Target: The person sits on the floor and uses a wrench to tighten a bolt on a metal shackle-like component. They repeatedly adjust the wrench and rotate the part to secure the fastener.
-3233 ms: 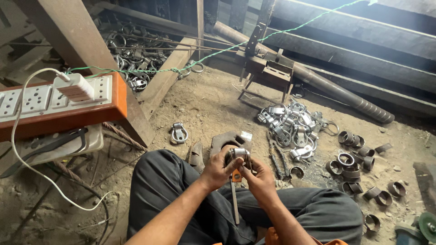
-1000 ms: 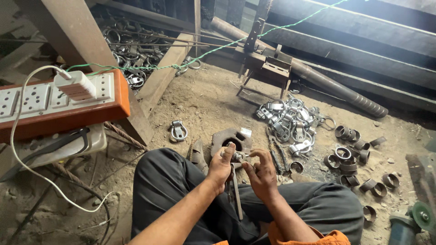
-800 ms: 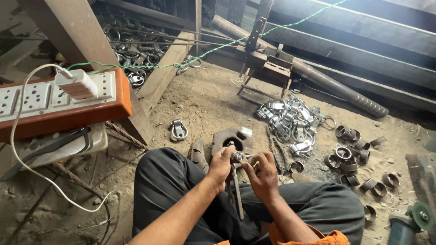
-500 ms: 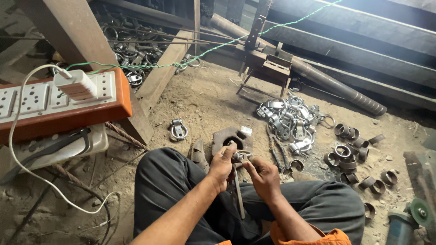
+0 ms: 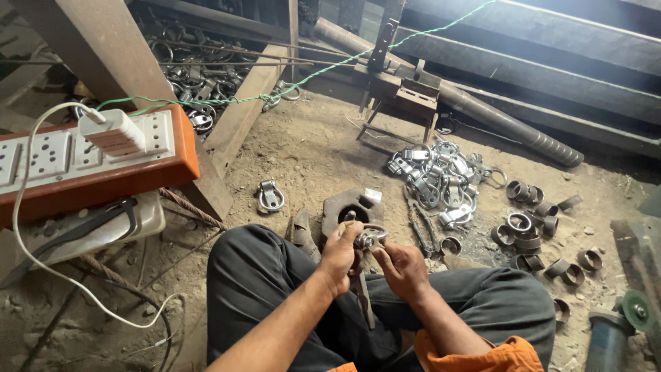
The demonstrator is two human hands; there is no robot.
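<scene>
Steel, grey and rounded: a small metal clamp ring with a bolt point(image 5: 370, 238) sits pinched between my two hands above my lap. Over the last few seconds little has changed; my hands have stayed together on the same piece, and only my view has drifted a bit, so the fiddly fitting work on the clamp carries on. My left hand point(image 5: 339, 256) is closed around the clamp's near side. My right hand point(image 5: 403, 269) curls its fingertips on the bolt end. A slim metal rod point(image 5: 363, 303) hangs down below my left hand. Just beyond my knuckles lies a rusty cast block with a round hole point(image 5: 350, 209) on the dusty earth floor point(image 5: 310, 148). Farther out past my right hand is a shiny heap of finished clamps point(image 5: 437, 180).
</scene>
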